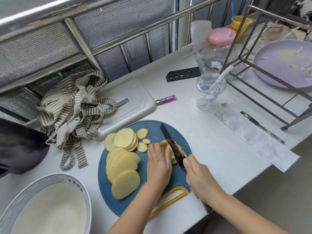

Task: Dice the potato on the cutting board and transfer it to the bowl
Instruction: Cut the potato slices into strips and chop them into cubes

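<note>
A round blue cutting board (152, 132) with a yellow handle lies at the counter's front. Several pale potato slices (124, 169) are fanned over its left half, with more slices (125, 138) stacked behind them. My left hand (158, 164) presses down on a small stack of potato (173, 160) near the board's middle. My right hand (199, 178) grips the handle of a dark knife (168, 137), whose blade lies across that stack. A large white bowl (45, 206) with a blue patterned rim stands at the front left, holding no potato.
A striped cloth (74, 108) and a grey metal lid (133, 102) lie behind the board. A purple lighter (166, 99), plastic cup (209, 90), black knife sheath (183, 74), pen (261, 126), wire rack (270, 68) and lilac plate (285, 63) occupy the right. The counter edge runs on the right.
</note>
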### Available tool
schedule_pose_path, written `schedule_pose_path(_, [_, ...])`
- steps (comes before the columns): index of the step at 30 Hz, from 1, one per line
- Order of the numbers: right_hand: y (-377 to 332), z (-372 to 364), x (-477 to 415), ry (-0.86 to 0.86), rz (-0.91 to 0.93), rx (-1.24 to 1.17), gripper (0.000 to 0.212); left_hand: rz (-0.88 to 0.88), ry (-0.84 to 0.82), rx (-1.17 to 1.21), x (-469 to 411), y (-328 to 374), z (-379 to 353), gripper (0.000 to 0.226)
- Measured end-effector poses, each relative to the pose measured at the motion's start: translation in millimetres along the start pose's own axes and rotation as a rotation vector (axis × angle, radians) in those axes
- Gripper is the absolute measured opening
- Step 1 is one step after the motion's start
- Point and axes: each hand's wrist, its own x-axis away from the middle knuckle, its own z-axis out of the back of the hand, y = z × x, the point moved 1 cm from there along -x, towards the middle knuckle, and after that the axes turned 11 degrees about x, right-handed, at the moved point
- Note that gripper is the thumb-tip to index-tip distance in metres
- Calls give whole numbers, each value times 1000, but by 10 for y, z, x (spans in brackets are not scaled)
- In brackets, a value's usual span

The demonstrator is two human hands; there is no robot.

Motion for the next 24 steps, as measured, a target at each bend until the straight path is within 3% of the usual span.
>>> schedule_pose_path(16, [-102, -56, 230, 67, 60, 47, 32, 46, 61, -52, 30, 33, -15, 41])
schedule_pose_path(24, [-183, -129, 216, 55, 46, 96, 28, -3, 81, -94, 24, -18, -48, 19])
